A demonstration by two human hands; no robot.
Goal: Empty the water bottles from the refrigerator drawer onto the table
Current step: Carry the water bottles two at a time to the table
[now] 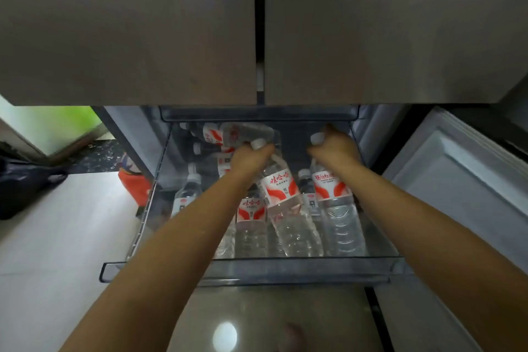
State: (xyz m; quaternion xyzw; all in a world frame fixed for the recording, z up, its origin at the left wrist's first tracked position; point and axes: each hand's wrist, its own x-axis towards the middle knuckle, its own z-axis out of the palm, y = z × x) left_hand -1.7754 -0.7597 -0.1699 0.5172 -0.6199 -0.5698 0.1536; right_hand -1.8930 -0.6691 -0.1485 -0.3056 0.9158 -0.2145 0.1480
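Both hands reach into the drawer (pixel 257 268): left hand (pixel 251 156) and right hand (pixel 333 148) each grip a water bottle's neck; lifting out seems next.

Bottles (pixel 281 194) in drawer (pixel 257 271) below two doors (pixel 128 28); open door (pixel 457 180) right; bag (pixel 25 183) far left.

The drawer (pixel 285 268) is pulled out — a clear plastic bin below two closed doors. It holds clear water bottles with white caps and red-and-white labels. Two bottles are gripped at the neck: one (pixel 285 203) tilted, at centre; one (pixel 337 203) nearly upright, at right. Other bottles stand near the front; more lie on their sides at the back — exact count unclear.
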